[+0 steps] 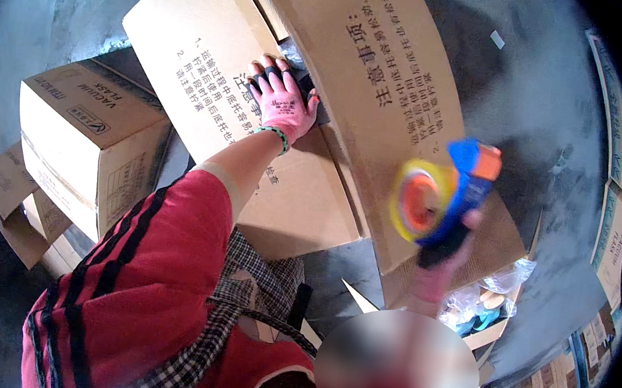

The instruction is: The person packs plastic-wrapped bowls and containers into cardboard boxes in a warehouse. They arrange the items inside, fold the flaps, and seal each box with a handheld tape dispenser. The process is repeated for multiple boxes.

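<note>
A large brown cardboard carton (173,15) with dark print lies in front of me, one of its flaps (379,38) spreading out to the right. Flat across the print, beside the gap between the flaps, rests my left hand (285,106), in a pink and black glove, fingers spread. My right hand (443,265), also gloved and blurred by motion, grips a blue and orange tape dispenser (471,185) and holds it up over the flap's right side. A yellow-edged tape roll (407,201) sits on the dispenser. Whether tape trails from it I cannot tell.
A smaller brown carton (58,145) stands to the left, with loose cardboard (10,178) beside it. At the lower right, an opened box holds clear plastic bags (504,281). More cartons (613,241) line the right edge. A white scrap (497,39) lies on the grey floor.
</note>
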`<state>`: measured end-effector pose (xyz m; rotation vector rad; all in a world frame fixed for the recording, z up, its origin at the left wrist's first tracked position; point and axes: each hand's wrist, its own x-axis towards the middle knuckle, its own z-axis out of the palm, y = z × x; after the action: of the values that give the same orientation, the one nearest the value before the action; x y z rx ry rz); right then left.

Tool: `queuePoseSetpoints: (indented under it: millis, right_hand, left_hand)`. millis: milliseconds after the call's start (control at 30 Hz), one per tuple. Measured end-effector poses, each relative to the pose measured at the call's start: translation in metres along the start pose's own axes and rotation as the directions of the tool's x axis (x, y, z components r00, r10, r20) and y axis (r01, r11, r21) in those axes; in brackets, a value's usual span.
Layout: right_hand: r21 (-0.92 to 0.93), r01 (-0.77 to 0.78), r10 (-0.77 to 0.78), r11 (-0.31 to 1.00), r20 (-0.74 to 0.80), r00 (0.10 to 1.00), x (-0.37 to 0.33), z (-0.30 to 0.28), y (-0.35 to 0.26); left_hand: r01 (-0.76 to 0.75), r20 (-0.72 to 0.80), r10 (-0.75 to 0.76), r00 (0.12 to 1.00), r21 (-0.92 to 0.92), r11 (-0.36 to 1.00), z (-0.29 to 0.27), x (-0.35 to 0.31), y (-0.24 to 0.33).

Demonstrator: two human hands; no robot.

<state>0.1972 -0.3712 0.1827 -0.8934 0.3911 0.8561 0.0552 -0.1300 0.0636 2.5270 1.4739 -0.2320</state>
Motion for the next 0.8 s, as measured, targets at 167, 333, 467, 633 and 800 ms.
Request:
queuePoseSetpoints:
  millis: [167, 333, 467, 633, 800]
  right_hand:
    - [-0.528, 0.234, -0.484, 0.816, -0.403, 0.777, 0.041, 0.059, 0.106]
    - [-0.443, 0.23, -0.451, 0.866, -0.496, 0.742, 0.049, 0.039, 0.109]
    - [-0.51, 0.256, -0.521, 0.821, -0.489, 0.699, 0.052, 0.024, 0.119]
    - [-0.557, 0.095, -0.449, 0.825, -0.543, 0.71, 0.047, 0.009, 0.119]
    - [-0.482, 0.082, -0.354, 0.872, -0.505, 0.787, 0.057, 0.027, 0.102]
  left_hand:
    - [-0.047, 0.019, 0.049, 0.999, -0.065, 0.997, -0.007, 0.002, 0.006]
    - [-0.037, 0.056, 0.044, 0.997, -0.123, 0.992, -0.012, 0.002, 0.003]
    - [-0.138, 0.15, 0.191, 0.97, -0.306, 0.942, -0.032, -0.003, -0.012]
    - [-0.729, -0.088, 0.747, 0.659, -0.315, 0.607, -0.08, 0.057, -0.026]
    - [-0.725, 0.127, 0.716, 0.686, 0.044, 0.687, -0.05, 0.114, 0.01]
